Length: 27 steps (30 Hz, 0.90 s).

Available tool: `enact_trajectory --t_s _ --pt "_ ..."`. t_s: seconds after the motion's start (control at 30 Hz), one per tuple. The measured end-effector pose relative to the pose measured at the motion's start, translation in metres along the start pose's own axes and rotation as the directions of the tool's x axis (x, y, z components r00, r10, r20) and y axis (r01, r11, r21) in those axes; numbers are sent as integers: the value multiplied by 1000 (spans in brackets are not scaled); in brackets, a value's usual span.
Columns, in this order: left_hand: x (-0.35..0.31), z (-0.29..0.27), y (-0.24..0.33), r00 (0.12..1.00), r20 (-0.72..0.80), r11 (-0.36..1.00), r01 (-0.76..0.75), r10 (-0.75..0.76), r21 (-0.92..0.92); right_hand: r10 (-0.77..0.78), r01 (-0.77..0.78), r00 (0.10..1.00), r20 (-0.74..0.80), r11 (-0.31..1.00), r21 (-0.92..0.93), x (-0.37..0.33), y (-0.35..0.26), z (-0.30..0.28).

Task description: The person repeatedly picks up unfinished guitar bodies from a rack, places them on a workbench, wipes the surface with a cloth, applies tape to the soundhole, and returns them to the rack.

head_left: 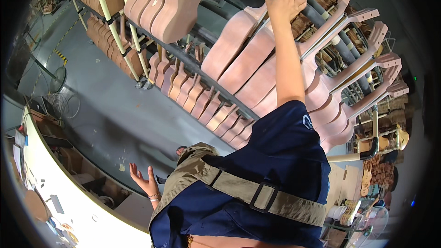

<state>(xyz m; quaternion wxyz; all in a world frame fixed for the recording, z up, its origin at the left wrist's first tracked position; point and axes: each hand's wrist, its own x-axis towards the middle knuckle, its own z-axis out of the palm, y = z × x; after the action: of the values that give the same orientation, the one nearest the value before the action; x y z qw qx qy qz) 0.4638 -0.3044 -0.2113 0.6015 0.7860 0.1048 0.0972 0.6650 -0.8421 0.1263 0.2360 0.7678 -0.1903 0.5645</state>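
Unfinished pinkish-wood guitars stand in a row on a rack, bare of strings, with their necks pointing up and right. At the far end of my stretched arm, my right hand (285, 2) closes around the neck of one unfinished guitar (236, 36). Its fingers curl over that neck near the headstock. Other guitar bodies (257, 66) lean close beside it, and my forearm covers part of them. Low on the left, beside the pale workbench, my left hand (144, 181) is open with fingers spread, holding nothing.
The rack's dark padded rail (225, 94) runs below the guitars, with smaller bodies (202, 101) on a lower tier. More guitar bodies (165, 7) hang at the upper left beside cream posts (108, 14). A curved pale workbench (87, 206) holds small items. A fan (374, 222) stands lower right.
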Motion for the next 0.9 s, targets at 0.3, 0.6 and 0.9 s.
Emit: enact_trajectory --t_s 0.3,0.6,0.9 --pt "-5 4 -11 998 18 998 68 -68 2 8 113 957 -289 910 398 19 -50 -33" --pt "-5 7 -12 986 -77 985 156 -150 79 93 -729 638 764 390 562 46 -183 221" --pt "-68 -26 -33 912 -269 929 352 -311 119 193 -659 522 831 710 250 60 -236 153"
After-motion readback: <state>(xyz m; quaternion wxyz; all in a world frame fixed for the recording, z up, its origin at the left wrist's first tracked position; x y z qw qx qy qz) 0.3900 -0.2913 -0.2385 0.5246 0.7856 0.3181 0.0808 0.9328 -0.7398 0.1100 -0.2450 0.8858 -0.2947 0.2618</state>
